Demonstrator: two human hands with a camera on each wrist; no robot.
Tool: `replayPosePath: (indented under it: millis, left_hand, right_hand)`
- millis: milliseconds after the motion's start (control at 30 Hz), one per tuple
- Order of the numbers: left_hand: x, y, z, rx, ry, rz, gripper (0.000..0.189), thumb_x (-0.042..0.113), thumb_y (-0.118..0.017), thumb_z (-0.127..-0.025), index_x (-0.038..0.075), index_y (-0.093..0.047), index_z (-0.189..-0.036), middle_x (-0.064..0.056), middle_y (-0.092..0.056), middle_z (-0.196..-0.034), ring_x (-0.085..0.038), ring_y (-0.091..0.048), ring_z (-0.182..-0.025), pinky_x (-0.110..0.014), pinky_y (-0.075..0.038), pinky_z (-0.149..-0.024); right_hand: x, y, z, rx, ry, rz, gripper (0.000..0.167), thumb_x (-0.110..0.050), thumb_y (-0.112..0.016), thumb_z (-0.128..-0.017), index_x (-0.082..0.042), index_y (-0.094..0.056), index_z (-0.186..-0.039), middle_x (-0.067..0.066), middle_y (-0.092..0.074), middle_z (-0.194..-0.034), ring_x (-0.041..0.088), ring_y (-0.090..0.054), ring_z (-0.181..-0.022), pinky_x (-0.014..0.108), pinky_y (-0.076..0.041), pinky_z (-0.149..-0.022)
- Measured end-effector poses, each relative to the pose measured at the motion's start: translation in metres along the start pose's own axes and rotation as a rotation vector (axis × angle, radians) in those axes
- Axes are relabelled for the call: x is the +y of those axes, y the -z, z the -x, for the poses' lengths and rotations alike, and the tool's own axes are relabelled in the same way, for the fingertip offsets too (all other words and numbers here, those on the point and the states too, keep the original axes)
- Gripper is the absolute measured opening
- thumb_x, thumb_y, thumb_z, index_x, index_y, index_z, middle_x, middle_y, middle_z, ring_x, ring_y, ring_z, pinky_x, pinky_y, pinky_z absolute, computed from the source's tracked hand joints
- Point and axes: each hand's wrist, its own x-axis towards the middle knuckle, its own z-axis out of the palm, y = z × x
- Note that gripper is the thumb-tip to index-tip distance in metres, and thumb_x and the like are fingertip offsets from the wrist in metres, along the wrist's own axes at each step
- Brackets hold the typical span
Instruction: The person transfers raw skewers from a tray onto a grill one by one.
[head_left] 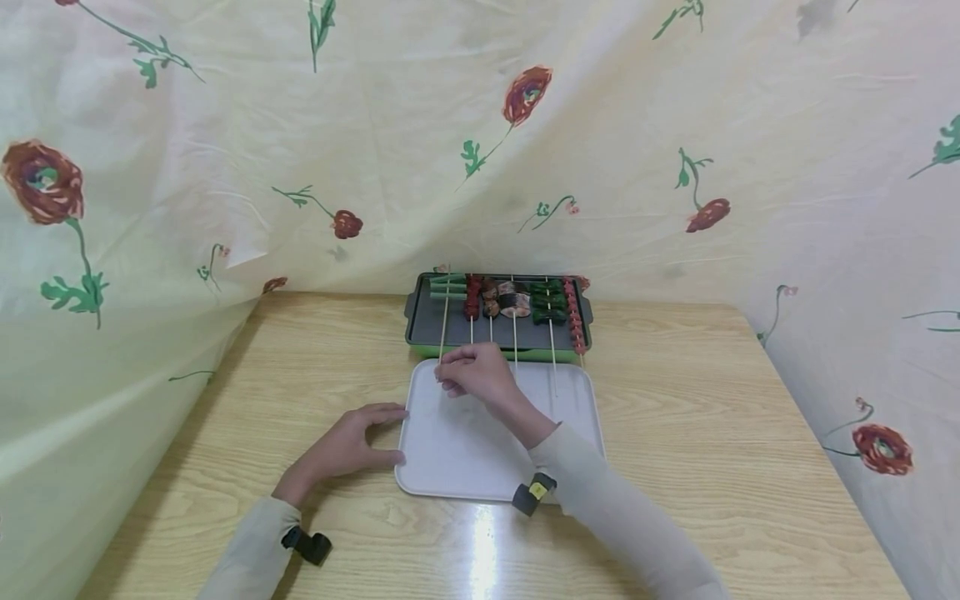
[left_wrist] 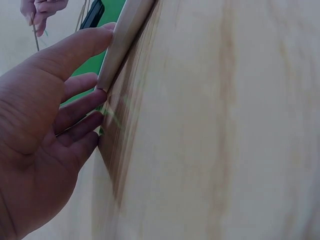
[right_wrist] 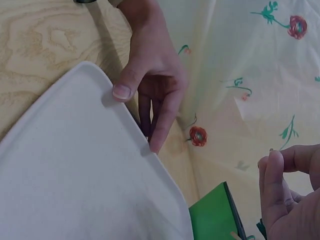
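My right hand (head_left: pixel 483 379), above the far part of a white tray (head_left: pixel 465 446), pinches the lower end of a wooden skewer (head_left: pixel 445 321). Long green pieces (head_left: pixel 448 293) show near that skewer's far end, over the left side of a dark grill pan (head_left: pixel 423 331). At the tray's left edge, my left hand (head_left: pixel 348 442) has thumb and fingers spread apart, their tips touching the rim. The left wrist view shows this same hand (left_wrist: pixel 45 105) against the edge. In the right wrist view the right hand (right_wrist: pixel 295 195) has thumb and finger together.
Right of the held skewer, the pan carries several others: dark red pieces (head_left: pixel 472 298), brownish chunks (head_left: pixel 491 302), pale dark-edged rolls (head_left: pixel 514 300), green peppers (head_left: pixel 549 302) and pink-red pieces (head_left: pixel 573 317). Their sticks point toward the tray. A flowered cloth (head_left: pixel 420 167) hangs behind the wooden table (head_left: pixel 675 400).
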Motion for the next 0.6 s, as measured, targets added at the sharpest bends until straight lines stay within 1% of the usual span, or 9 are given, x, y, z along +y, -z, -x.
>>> replayPosePath:
  millis: [300,600]
  left_hand:
    - [0.001,0.0,0.001,0.007,-0.01,-0.001,0.068,0.039,-0.086,-0.083,0.011,-0.062,-0.141,-0.01,-0.056,-0.148,-0.033,-0.048,-0.14,-0.053,-0.04,-0.118]
    - [0.0,-0.001,0.0,0.002,0.003,0.008,0.069,0.04,-0.086,-0.083,0.012,-0.062,-0.141,-0.009,-0.056,-0.149,-0.033,-0.048,-0.141,-0.053,-0.039,-0.118]
  right_hand:
    - [0.0,-0.001,-0.007,0.004,-0.026,-0.012,0.015,-0.007,-0.077,-0.089,0.001,-0.076,-0.101,0.011,-0.076,-0.085,0.014,-0.071,-0.069,0.028,-0.064,-0.065]
    - [0.004,-0.001,-0.013,-0.013,-0.035,-0.01,0.016,-0.01,-0.077,-0.09,0.002,-0.077,-0.101,0.011,-0.077,-0.086,0.013,-0.071,-0.069,0.028,-0.064,-0.066]
